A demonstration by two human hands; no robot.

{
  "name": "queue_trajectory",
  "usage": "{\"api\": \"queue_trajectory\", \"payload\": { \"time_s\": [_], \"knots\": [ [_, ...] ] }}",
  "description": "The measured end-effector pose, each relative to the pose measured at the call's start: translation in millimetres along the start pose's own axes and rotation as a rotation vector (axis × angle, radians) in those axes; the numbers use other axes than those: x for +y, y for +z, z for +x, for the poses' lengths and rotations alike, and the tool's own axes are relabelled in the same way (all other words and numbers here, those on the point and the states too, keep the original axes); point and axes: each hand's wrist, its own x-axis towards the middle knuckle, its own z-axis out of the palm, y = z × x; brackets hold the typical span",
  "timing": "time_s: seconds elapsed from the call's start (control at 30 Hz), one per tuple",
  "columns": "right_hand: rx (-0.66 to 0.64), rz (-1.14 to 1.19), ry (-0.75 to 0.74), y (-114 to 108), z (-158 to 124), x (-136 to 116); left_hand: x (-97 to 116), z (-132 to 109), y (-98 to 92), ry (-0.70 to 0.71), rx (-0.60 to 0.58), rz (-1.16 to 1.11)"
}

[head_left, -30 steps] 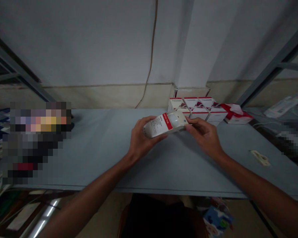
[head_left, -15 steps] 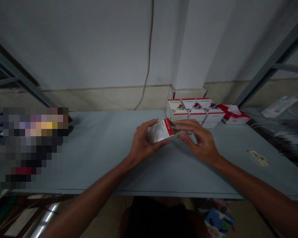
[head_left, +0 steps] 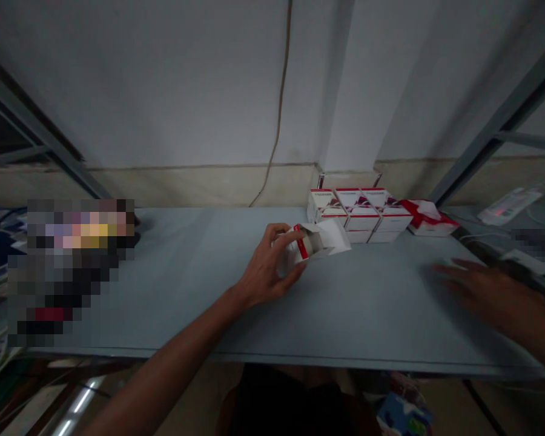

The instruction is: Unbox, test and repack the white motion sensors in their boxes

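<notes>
Near the middle of the desk, my left hand is closed round a small white and red carton. The carton lies tilted on its side, its open end facing right and its white flaps spread out. Over the right part of the desk my right hand reaches with fingers stretched out, slightly blurred. A small pale greenish bit shows by its fingertips; whether they touch it I cannot tell. The flat yellowish piece that lay in that area is hidden by the hand.
Stacked white and red cartons stand against the wall, beside a red and white tissue pack. A white power strip and cables lie at the far right. Blurred-out items occupy the left end of the grey desk.
My right hand has let go of the carton and moved right over the desk, covering the yellowish piece. The carton's flaps now stand open, with my left hand still holding it.
</notes>
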Motion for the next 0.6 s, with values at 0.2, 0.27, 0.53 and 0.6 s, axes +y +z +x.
{"api": "queue_trajectory", "payload": {
  "time_s": [0.2,0.27,0.53,0.6],
  "knots": [
    [-0.053,0.015,-0.075,3.1,-19.9,-5.9,11.2,0.7,-7.1,0.039,0.081,-0.191],
    [-0.023,0.018,-0.088,1.4,-19.7,-18.6,11.2,0.0,-7.6,0.007,0.108,-0.236],
    [-0.040,-0.058,0.019,-2.2,-31.5,-20.4,6.5,2.5,-11.4,-0.218,0.271,-0.220],
    [0.012,0.034,0.006,-17.8,-24.8,-43.3,7.3,3.4,-13.3,-0.207,0.244,-0.205]
  ]
}}
